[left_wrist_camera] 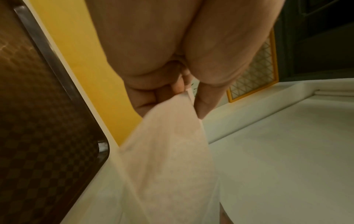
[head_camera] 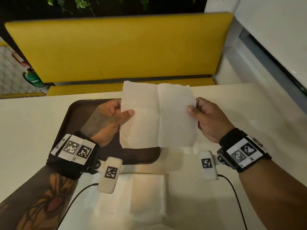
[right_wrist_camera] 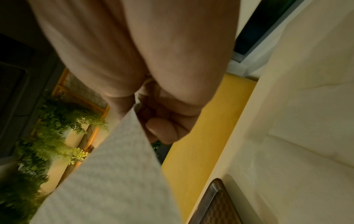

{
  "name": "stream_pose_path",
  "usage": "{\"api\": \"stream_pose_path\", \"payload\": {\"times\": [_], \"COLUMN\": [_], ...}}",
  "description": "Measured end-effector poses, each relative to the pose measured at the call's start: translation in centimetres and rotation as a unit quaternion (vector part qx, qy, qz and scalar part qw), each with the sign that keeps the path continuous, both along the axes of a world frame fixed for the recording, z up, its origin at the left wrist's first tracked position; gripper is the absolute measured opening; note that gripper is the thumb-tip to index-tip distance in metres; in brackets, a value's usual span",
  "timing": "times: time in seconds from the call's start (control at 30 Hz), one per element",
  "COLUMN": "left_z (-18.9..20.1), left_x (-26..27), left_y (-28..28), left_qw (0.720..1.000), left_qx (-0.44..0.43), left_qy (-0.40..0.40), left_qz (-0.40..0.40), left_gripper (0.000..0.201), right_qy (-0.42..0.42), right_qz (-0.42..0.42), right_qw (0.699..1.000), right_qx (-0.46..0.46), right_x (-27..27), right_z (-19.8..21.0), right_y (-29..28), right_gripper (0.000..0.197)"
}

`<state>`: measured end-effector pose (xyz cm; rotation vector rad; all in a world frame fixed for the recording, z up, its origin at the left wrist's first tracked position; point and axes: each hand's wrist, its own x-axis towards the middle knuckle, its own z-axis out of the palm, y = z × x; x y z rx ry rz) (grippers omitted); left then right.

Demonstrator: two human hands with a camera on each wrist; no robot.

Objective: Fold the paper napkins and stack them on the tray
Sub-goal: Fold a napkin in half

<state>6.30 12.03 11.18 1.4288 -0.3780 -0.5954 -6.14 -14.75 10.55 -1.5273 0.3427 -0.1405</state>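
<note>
While both hands hold it up above the table (head_camera: 249, 100), an unfolded white paper napkin (head_camera: 157, 115) hangs spread between them, its cross-shaped creases showing in the head view. The left hand (head_camera: 110, 120) pinches the napkin's left edge, thumb on the near face and fingers curled behind; the left wrist view shows the same clamp, with the sheet (left_wrist_camera: 168, 159) trailing down from the left hand (left_wrist_camera: 162, 63) between thumb and fingertips. The right hand (head_camera: 209, 120) pinches the right edge in the same way, thumb in front and fingers curled behind, and the right wrist view shows the paper (right_wrist_camera: 114, 174) running out from under the right hand (right_wrist_camera: 157, 91). The napkin is in the air, touching neither the table nor the tray.

A dark brown tray (head_camera: 79, 112) with a fine checked surface lies flat on the table below and to the left of the held sheet, partly hidden by the left hand and the napkin; its metal-looking rim (left_wrist_camera: 49, 60) shows in the left wrist view, and one corner (right_wrist_camera: 214, 201) in the right wrist view. Nearer the person, a pile of flat white napkins (head_camera: 146, 195) rests on the table, just beside the tray's near edge. Behind the table stands a yellow bench seat (head_camera: 119, 48), with green foliage (right_wrist_camera: 47, 136) beyond it.
</note>
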Motion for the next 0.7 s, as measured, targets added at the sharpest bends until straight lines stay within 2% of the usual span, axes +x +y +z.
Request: {"api": "stream_pose_path", "payload": {"times": [0.27, 0.33, 0.43, 0.53, 0.63, 0.67, 0.7], "left_z": [-0.9, -1.2, -1.0, -0.4, 0.1, 0.2, 0.5], "left_x": [-0.2, -0.2, -0.4, -0.6, -0.2, -0.1, -0.2], "left_y": [0.4, 0.7, 0.8, 0.6, 0.7, 0.9, 1.2], "left_qw": [0.999, 0.999, 0.998, 0.994, 0.993, 0.993, 0.993], "left_qx": [0.019, 0.009, -0.049, -0.086, -0.097, -0.093, -0.091], "left_qy": [-0.048, -0.046, -0.035, -0.056, -0.064, -0.063, -0.071], "left_qz": [0.007, 0.011, 0.012, 0.028, 0.035, 0.032, 0.024], "left_gripper": [0.050, 0.050, 0.046, 0.028, 0.043, 0.040, 0.031], "right_qy": [-0.027, -0.043, -0.070, -0.103, -0.121, -0.123, -0.121], "right_qz": [0.083, 0.075, 0.039, 0.032, 0.019, 0.015, 0.010], "right_qw": [0.996, 0.996, 0.997, 0.994, 0.992, 0.992, 0.992], "right_qx": [-0.013, -0.013, -0.012, -0.036, -0.040, -0.029, -0.016], "right_x": [-0.6, -0.7, -0.8, -0.7, -0.7, -0.6, -0.5], "right_z": [0.5, 0.9, 1.4, 1.3, 1.5, 1.5, 1.4], "right_y": [0.0, 0.0, -0.2, -0.3, 0.1, 0.1, 0.2], "right_gripper": [0.028, 0.029, 0.031, 0.028, 0.023, 0.019, 0.025]}}
